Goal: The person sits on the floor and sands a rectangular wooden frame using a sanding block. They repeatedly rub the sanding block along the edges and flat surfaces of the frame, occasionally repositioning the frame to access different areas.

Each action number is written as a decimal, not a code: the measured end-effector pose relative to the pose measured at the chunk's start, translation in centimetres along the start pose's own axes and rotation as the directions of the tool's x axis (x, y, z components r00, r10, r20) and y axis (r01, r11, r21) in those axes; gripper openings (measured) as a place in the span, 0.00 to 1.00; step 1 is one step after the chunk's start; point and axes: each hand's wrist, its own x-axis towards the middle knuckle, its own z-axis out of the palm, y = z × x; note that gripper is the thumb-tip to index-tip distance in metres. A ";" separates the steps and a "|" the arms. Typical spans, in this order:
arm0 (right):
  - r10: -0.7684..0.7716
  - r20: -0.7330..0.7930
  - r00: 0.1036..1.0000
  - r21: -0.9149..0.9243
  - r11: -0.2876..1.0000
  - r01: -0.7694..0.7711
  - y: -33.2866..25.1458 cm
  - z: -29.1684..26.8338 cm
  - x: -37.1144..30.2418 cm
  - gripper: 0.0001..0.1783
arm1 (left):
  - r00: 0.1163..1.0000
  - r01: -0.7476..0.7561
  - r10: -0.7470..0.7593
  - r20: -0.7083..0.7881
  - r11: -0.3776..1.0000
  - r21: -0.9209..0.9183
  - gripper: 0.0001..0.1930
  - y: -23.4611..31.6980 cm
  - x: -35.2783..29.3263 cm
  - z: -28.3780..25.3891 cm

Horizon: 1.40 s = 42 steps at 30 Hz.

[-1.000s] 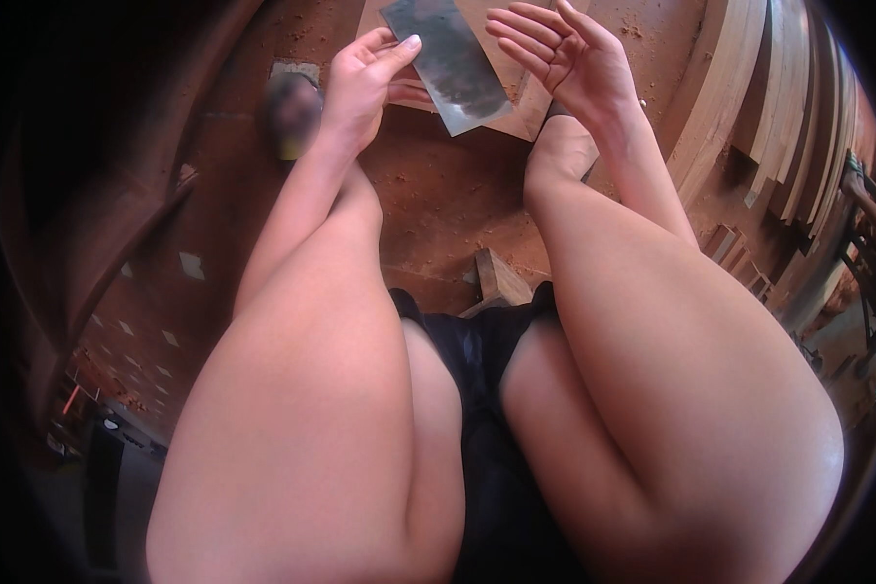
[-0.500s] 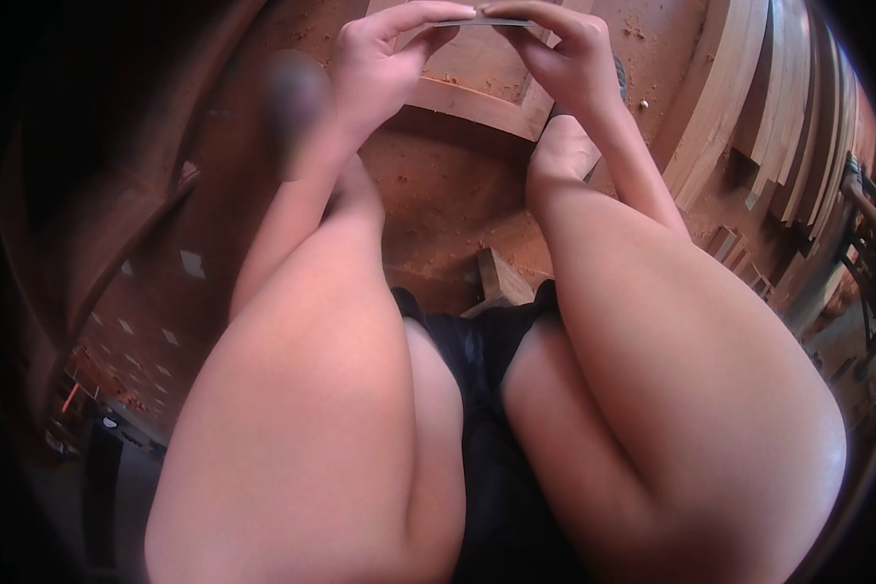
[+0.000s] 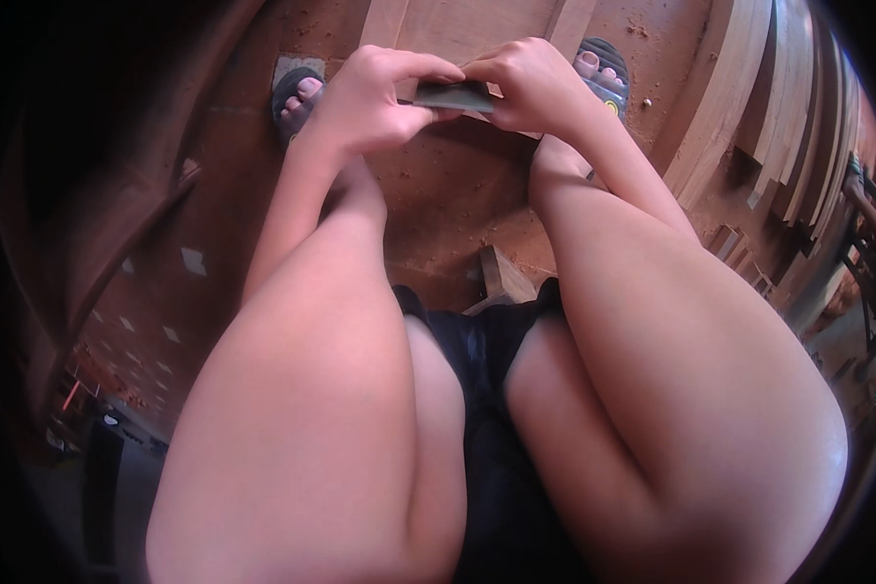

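A thin, dark, flat metal card scraper (image 3: 455, 96) is held between my hands above the near end of a wooden panel frame (image 3: 386, 21). My left hand (image 3: 362, 105) pinches its left end, fingers along the top edge and thumb below. At the right end my right hand (image 3: 543, 86) grips it in the same way, the two index fingertips nearly meeting. The scraper's dark face shows, with a lighter lower edge. Both my hands hide part of the frame's near end.
My sandalled feet stand either side of the frame, the left (image 3: 295, 102) and the right (image 3: 603, 73). Long boards (image 3: 715, 88) lie stacked at the right. A wood block (image 3: 504, 277) lies on the dusty reddish floor (image 3: 438, 209) between my legs, among scattered shavings.
Both hands have drawn back toward me with the scraper, which has tilted so more of its face shows. My left foot, blurred and raised before, now rests on the floor.
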 end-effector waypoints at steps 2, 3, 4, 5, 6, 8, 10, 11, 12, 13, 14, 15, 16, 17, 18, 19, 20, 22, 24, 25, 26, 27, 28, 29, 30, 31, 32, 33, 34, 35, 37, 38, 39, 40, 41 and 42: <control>-0.034 -0.086 0.996 0.109 0.993 0.043 -0.1 0.6 0.1 0.10 | 0.996 -0.031 0.033 -0.088 0.999 0.022 0.12 0.3 0.2 -0.2; -0.011 -0.130 0.992 0.098 0.995 0.023 0.3 0.8 -0.1 0.10 | 0.990 -0.048 0.052 -0.131 0.998 0.033 0.11 0.4 0.4 -0.2; 0.013 -0.173 0.985 0.087 0.996 0.002 0.8 0.9 -0.3 0.10 | 0.983 -0.077 0.085 -0.165 0.995 0.055 0.12 0.1 0.4 -0.2; 0.036 -0.216 0.976 0.078 0.997 -0.020 1.3 1.1 -0.5 0.10 | 0.972 -0.043 0.059 -0.229 0.996 0.075 0.11 -0.1 0.4 -0.2; 0.040 -0.311 0.950 0.075 0.997 -0.018 1.3 0.8 -0.3 0.10 | 0.956 -0.005 0.032 -0.293 0.996 0.093 0.11 -0.5 0.3 -0.3; 0.048 -0.491 0.870 0.066 0.998 -0.017 1.6 -0.1 0.1 0.09 | 0.898 0.189 -0.143 -0.416 0.980 0.070 0.15 -1.5 -0.2 -0.6; 0.093 -0.495 0.864 0.045 0.996 -0.082 1.9 -0.8 0.7 0.09 | 0.873 0.315 -0.192 -0.448 0.924 0.218 0.20 -2.8 -0.7 -1.2; 0.116 -0.498 0.860 0.034 0.993 -0.115 2.2 -0.9 1.0 0.09 | 0.859 0.374 -0.212 -0.467 0.882 0.287 0.23 -3.4 -1.1 -1.4; 0.016 -0.542 0.841 -0.004 1.000 -0.021 2.5 -0.7 1.6 0.09 | 0.888 0.423 -0.250 -0.386 0.775 0.470 0.40 -3.1 -1.5 -1.5; -0.016 -0.496 0.868 -0.026 1.000 0.004 2.7 -0.7 1.7 0.09 | 0.901 0.425 -0.280 -0.331 0.722 0.546 0.43 -2.8 -1.8 -1.0; -0.047 -0.448 0.893 -0.047 0.998 0.029 2.8 -0.6 1.8 0.10 | 0.909 0.417 -0.313 -0.276 0.665 0.619 0.47 -2.2 -2.3 0.0; -0.080 -0.397 0.914 -0.065 0.996 0.058 2.6 -0.6 1.9 0.10 | 0.909 0.404 -0.351 -0.225 0.604 0.687 0.51 -1.4 -2.5 0.6; -0.089 -0.318 0.944 -0.093 0.994 0.063 2.2 -0.6 2.0 0.12 | 0.898 0.422 -0.376 -0.228 0.593 0.686 0.56 -1.1 -2.5 0.8; -0.097 -0.236 0.967 -0.120 0.990 0.070 1.8 -0.4 2.0 0.14 | 0.918 0.387 -0.325 -0.226 0.616 0.686 0.55 -1.6 -2.4 0.8; -0.110 -0.153 0.982 -0.143 0.986 0.088 1.3 -0.2 2.3 0.17 | 0.933 0.358 -0.277 -0.231 0.631 0.688 0.56 -2.3 -2.3 0.6; -0.133 -0.141 0.981 -0.138 0.984 0.114 1.1 0.2 2.5 0.18 | 0.946 0.323 -0.225 -0.232 0.647 0.690 0.56 -3.0 -2.1 0.6; -0.156 -0.129 0.979 -0.132 0.981 0.139 0.8 0.6 2.5 0.19 | 0.946 0.323 -0.210 -0.247 0.643 0.694 0.56 -3.5 -1.9 0.5; -0.183 -0.133 0.974 -0.152 0.975 0.163 0.3 1.1 2.4 0.21 | 0.948 0.314 -0.172 -0.267 0.641 0.701 0.57 -4.3 -1.1 0.6; -0.241 -0.101 0.965 -0.177 0.959 0.221 0.1 1.3 2.5 0.20 | 0.950 0.303 -0.131 -0.285 0.618 0.725 0.57 -4.7 -1.4 0.2; -0.269 -0.084 0.960 -0.188 0.950 0.249 0.0 1.3 2.4 0.19 | 0.950 0.297 -0.111 -0.292 0.607 0.737 0.56 -4.8 -1.6 0.0; -0.224 -0.065 0.973 -0.164 0.964 0.211 0.2 1.2 2.4 0.19 | 0.952 0.281 -0.080 -0.297 0.616 0.736 0.55 -5.0 -1.7 -0.2; -0.180 -0.043 0.983 -0.140 0.975 0.173 0.4 0.8 2.4 0.18 | 0.952 0.268 -0.051 -0.303 0.623 0.735 0.54 -5.1 -1.9 -0.3; -0.137 -0.020 0.990 -0.115 0.984 0.134 0.7 0.4 2.4 0.17 | 0.950 0.255 -0.023 -0.310 0.630 0.733 0.53 -5.3 -2.2 -0.5; -0.108 -0.013 0.994 -0.096 0.990 0.106 1.0 0.0 2.3 0.17 | 0.955 0.210 0.030 -0.296 0.633 0.745 0.52 -5.8 -2.2 -0.9; -0.088 -0.007 0.996 -0.073 0.993 0.087 1.2 -0.5 2.4 0.16 | 0.955 0.173 0.081 -0.285 0.627 0.759 0.50 -6.6 -2.2 -1.8; -0.061 -0.001 0.998 -0.056 0.997 0.061 1.5 -0.9 2.3 0.16 | 0.953 0.129 0.137 -0.270 0.623 0.771 0.49 -7.3 -1.9 -2.8; -0.080 -0.027 0.996 -0.064 0.995 0.078 2.0 -0.8 2.3 0.21 | 0.953 0.109 0.172 -0.250 0.574 0.812 0.47 -8.0 -1.4 -3.8; -0.097 -0.123 0.988 -0.110 0.990 0.084 2.6 -0.8 2.3 0.20 | 0.957 0.095 0.181 -0.228 0.548 0.831 0.47 -8.7 -0.4 -4.6; -0.136 -0.217 0.967 -0.148 0.983 0.105 2.8 -0.6 2.8 0.19 | 0.960 0.098 0.177 -0.216 0.512 0.853 0.46 -8.8 -0.1 -5.7; -0.176 -0.308 0.935 -0.186 0.975 0.122 3.1 -0.4 3.3 0.18 | 0.964 0.101 0.171 -0.204 0.475 0.874 0.46 -8.9 0.0 -6.7; -0.124 -0.224 0.967 -0.147 0.985 0.093 3.7 -3.2 3.5 0.21 | 0.904 0.052 0.368 -0.217 0.410 0.911 0.27 -6.7 0.5 -7.1; -0.122 -0.474 0.872 -0.163 0.985 0.050 4.2 -4.4 2.8 0.21 | 0.919 0.096 0.312 -0.241 0.418 0.903 0.32 -7.5 1.5 -7.0; -0.084 -0.516 0.852 -0.213 0.976 -0.033 5.4 -5.2 2.3 0.18 | 0.934 0.161 0.227 -0.274 0.418 0.894 0.38 -8.5 1.7 -6.9; -0.050 -0.583 0.811 -0.172 0.983 -0.063 6.5 -5.9 1.8 0.14 | 0.929 0.194 0.209 -0.307 0.433 0.880 0.36 -9.5 1.8 -6.8; -0.045 -0.616 0.786 -0.114 0.993 -0.033 7.0 -5.4 2.5 0.11 | 0.919 0.273 0.152 -0.364 0.419 0.866 0.33 -10.3 -0.1 -7.0; -0.014 -0.618 0.786 -0.117 0.990 -0.075 7.4 -6.0 1.9 0.11 | 0.906 0.313 0.132 -0.402 0.430 0.847 0.31 -10.6 -0.1 -6.9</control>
